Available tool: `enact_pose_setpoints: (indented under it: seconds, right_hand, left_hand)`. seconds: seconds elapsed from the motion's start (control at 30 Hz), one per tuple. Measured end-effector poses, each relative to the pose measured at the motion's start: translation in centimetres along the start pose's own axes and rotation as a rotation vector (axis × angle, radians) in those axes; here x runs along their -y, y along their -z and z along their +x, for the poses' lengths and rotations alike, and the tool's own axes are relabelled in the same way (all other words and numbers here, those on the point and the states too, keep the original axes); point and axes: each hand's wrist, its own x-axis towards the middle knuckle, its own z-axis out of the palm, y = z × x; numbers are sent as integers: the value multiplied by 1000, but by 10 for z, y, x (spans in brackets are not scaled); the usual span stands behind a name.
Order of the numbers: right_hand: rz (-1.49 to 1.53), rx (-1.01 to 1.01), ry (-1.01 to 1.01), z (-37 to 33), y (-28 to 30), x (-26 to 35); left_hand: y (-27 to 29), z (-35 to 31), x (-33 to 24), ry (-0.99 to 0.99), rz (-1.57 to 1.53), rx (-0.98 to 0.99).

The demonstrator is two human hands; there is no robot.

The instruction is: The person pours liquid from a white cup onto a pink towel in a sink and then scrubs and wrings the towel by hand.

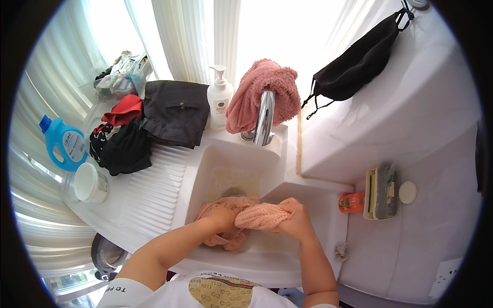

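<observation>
A wet-looking peach towel stretches between my two hands over the white sink basin. One end is bunched in a loose heap toward the basin's near left; the stretch between the hands looks rolled and twisted. My left hand is closed on the bunched part, its fingertips partly hidden in the folds. At the other end, my right hand wraps round the towel. Beyond the hands stands a chrome faucet with a pink fluffy towel draped over it.
Left of the basin is a ribbed washboard. Behind it lie folded dark trousers and black clothes. A blue detergent bottle, white tub and white pump bottle stand around. A soap rack is at right.
</observation>
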Motion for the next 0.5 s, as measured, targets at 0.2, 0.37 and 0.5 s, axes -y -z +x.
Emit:
enact_pose_setpoints:
  seconds: [0.2, 0.37, 0.5]
  right_hand:
    - [572, 202, -150, 8, 14, -55]
    - [534, 141, 51, 18, -97, -67]
    - [211, -321, 203, 14, -160, 6]
  left_hand:
    - [60, -16, 21, -18, -1148, 65]
    - [42, -14, 13, 18, -2005, -250]
    - [7, -4, -1, 198, -2072, -391]
